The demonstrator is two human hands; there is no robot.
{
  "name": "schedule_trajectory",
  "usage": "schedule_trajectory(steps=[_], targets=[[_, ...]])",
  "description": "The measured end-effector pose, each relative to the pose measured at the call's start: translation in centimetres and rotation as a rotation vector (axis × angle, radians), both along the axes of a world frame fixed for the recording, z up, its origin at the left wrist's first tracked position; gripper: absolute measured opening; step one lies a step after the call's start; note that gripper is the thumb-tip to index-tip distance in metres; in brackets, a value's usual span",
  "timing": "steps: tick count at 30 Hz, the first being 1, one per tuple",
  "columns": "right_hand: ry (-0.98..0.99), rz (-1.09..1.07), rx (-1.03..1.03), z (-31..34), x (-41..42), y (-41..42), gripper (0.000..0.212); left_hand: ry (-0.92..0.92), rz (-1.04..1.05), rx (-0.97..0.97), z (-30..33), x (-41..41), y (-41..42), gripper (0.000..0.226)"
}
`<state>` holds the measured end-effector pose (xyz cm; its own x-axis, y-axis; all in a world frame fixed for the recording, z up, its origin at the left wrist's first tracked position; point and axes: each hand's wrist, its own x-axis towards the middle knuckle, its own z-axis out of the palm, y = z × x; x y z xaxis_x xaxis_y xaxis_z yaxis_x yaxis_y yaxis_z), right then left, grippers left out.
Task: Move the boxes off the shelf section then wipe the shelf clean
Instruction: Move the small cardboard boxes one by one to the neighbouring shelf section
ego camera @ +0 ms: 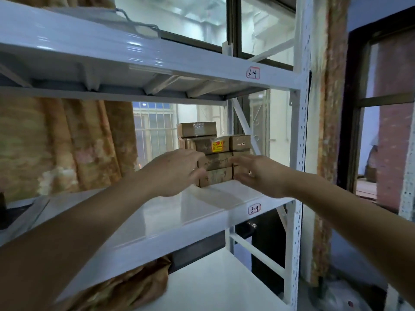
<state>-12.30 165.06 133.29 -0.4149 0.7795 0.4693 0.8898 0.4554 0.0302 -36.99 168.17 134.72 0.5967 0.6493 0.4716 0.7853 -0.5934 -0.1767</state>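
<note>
- Presently: stacked boxes [215, 153] at back-right of shelf [179, 212], dead ahead betw. both hands.
- Left hand [177, 171] touching stack's left side, fingers loosely spread, nothing gripped.
- Right hand [258, 173] at lower right boxes, fingers extended; firm hold cannot be told.
- Both equally near; squeeze inward, lift likely next.

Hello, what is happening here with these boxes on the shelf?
A person reaches with both hands to a stack of small cardboard boxes at the back right of a white metal shelf labelled 3-4. The left hand and the right hand close on the lower boxes from either side. No box is off the shelf yet. No wiping cloth is in view.
</note>
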Motion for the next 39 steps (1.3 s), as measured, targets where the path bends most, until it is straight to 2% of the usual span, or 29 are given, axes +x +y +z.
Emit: schedule_trajectory(steps=[3,8,12,15,21,25,28,31,34,39], targets=[[0.043,-0.012,0.007,1.6,2.1,3.2,0.047,-0.036,0.049,0.066,1.6,0.9,3.8,0.048],[0.059,0.064,0.033,3.8,3.8,9.1,0.039,-0.059,0.167,0.166,2.6,2.3,9.2,0.040],[0.085,0.092,0.057,6.0,4.2,15.4,0.049,-0.119,0.194,0.180,4.1,2.5,13.2,0.042],[0.079,0.170,0.076,7.8,4.0,19.9,0.053,-0.194,0.256,0.168,5.9,2.4,16.6,0.049],[0.031,0.152,0.029,11.3,3.6,28.3,0.063,-0.133,0.385,0.084,8.2,2.3,22.1,0.066],[0.063,0.122,-0.119,12.4,3.3,32.1,0.078,-0.151,0.432,0.003,8.7,3.5,24.1,0.069],[0.036,0.112,-0.201,12.2,2.9,33.9,0.091,-0.255,0.482,-0.072,8.5,4.1,25.4,0.074],[0.011,0.119,-0.216,11.6,2.6,34.9,0.085,-0.317,0.480,-0.137,7.6,4.1,26.4,0.079],[0.048,0.161,-0.189,11.0,2.4,35.1,0.066,-0.385,0.433,-0.100,6.6,4.4,26.6,0.068],[0.110,0.200,-0.130,10.8,2.6,34.1,0.060,-0.424,0.381,-0.047,6.5,4.6,25.7,0.054]])
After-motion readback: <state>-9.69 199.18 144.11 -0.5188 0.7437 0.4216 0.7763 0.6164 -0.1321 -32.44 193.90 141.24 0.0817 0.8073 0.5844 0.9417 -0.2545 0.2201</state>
